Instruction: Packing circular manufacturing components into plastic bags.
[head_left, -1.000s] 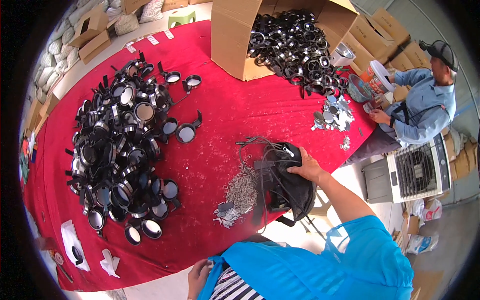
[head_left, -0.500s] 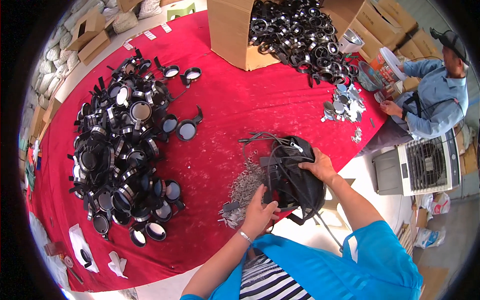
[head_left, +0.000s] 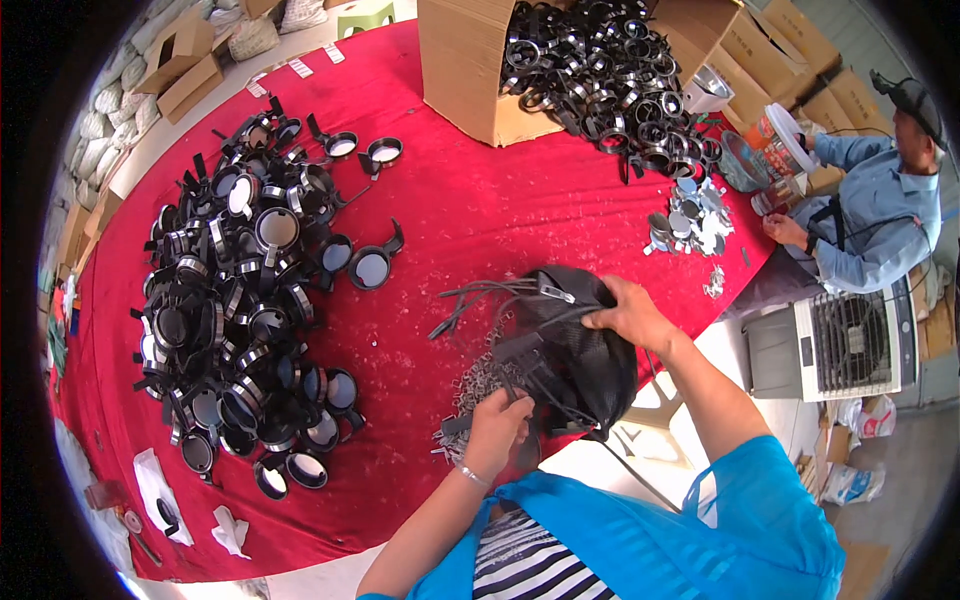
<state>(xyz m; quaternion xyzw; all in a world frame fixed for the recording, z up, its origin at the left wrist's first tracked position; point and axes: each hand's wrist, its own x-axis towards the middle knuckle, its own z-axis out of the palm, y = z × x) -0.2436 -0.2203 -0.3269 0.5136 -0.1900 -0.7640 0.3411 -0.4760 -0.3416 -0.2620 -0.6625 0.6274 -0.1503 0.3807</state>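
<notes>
A black mesh bag point(head_left: 600, 365) with dangling cords point(head_left: 485, 290) and a silver zip pull point(head_left: 556, 292) is held at the table's near edge. My right hand point(head_left: 634, 318) grips its upper right side, thumb on the front and some fingers hidden by the fabric. At its lower left, my left hand point(head_left: 500, 430) has curled fingers closed on a strap of the bag; part of that grip is hard to see. Just beyond my left hand, a heap of small grey metal pieces point(head_left: 475, 382) lies on the red cloth, partly covered by the bag.
A large pile of black handled parts with round discs point(head_left: 250, 290) covers the table's left. An open carton point(head_left: 465, 70) spills black rings point(head_left: 600, 80) at the back. Grey discs point(head_left: 695, 215) lie right. A co-worker point(head_left: 880, 200) is beside an air cooler point(head_left: 850, 335).
The bag has tipped left over the metal pieces, its cords swinging further left. My left hand has gone from spread fingers to a closed grip and moved slightly left.
</notes>
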